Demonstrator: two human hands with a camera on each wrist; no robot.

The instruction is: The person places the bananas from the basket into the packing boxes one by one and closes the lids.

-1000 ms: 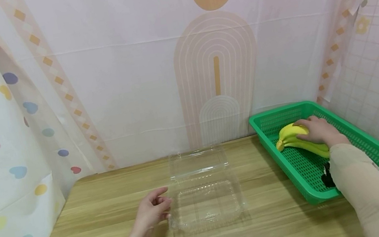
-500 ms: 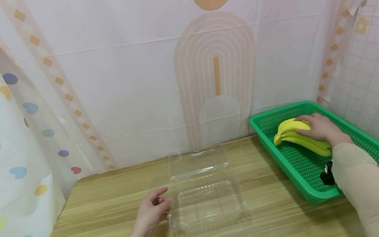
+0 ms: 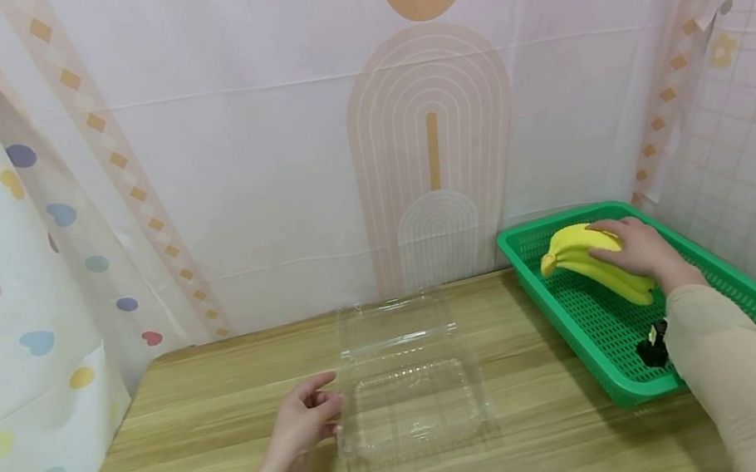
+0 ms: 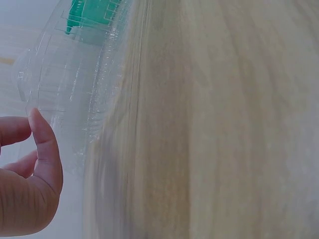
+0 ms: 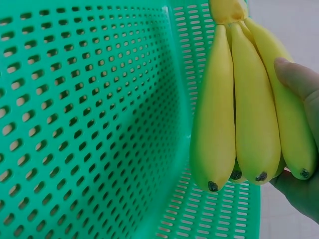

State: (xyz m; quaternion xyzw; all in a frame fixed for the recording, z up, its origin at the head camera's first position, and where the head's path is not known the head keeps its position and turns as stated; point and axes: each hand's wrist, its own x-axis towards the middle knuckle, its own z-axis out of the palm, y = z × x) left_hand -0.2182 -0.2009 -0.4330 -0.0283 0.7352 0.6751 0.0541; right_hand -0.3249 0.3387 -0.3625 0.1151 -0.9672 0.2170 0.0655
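Over the green basket (image 3: 598,366), my right hand (image 3: 642,248) grips a bunch of yellow bananas (image 3: 581,251) from its right side. The right wrist view shows the thumb along one banana (image 5: 256,109), with the other fingers partly hidden behind the bunch. The stem end points left and the tips tilt down toward the basket floor. My left hand (image 3: 306,413) is at the left edge of a clear plastic clamshell container (image 3: 416,406), lid (image 3: 395,321) folded back. In the left wrist view, thumb and a finger pinch the container's thin rim (image 4: 30,94).
The basket stands at the right of the wooden table (image 3: 210,401), close to the wall. A small black item (image 3: 652,348) shows beside the right sleeve, within the basket's outline. Patterned curtains (image 3: 259,164) hang behind the table and at the left.
My right hand has raised the bananas a little from the basket floor, and the stem end has shifted up and slightly left. The left hand and the container have stayed in place.
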